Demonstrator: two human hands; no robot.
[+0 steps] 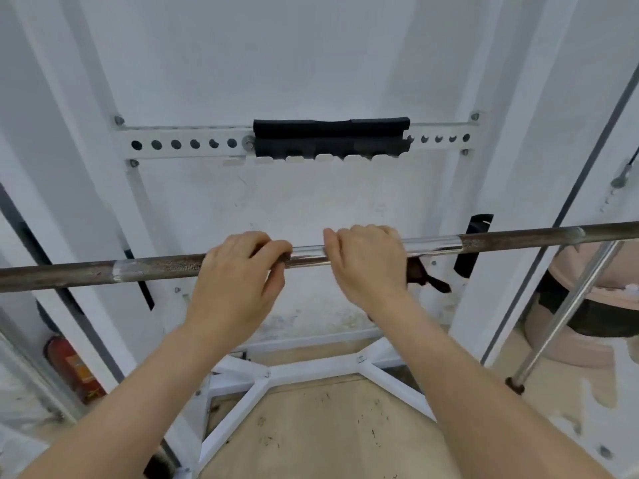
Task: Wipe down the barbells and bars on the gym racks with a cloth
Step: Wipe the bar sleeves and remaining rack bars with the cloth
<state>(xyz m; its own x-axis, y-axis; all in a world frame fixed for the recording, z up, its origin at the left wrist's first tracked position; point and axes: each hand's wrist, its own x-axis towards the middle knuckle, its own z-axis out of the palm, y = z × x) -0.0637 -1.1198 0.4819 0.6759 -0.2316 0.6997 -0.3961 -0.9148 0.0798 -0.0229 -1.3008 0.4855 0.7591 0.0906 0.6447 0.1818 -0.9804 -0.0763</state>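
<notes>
A long steel barbell lies across the white rack, running from the left edge to the right edge at mid-height. Its knurled parts look dark and rusty, and its centre is shiny. My left hand curls over the bar just left of the shiny centre. My right hand wraps over the centre beside it. A dark cloth sticks out under the bar at the right of my right hand, with most of it hidden by the hand.
White rack uprights stand on both sides, joined by a holed crossbeam with a black pad. A chrome bar leans at the right before pinkish plates. A red fire extinguisher stands low left. The white base frame lies on wooden flooring.
</notes>
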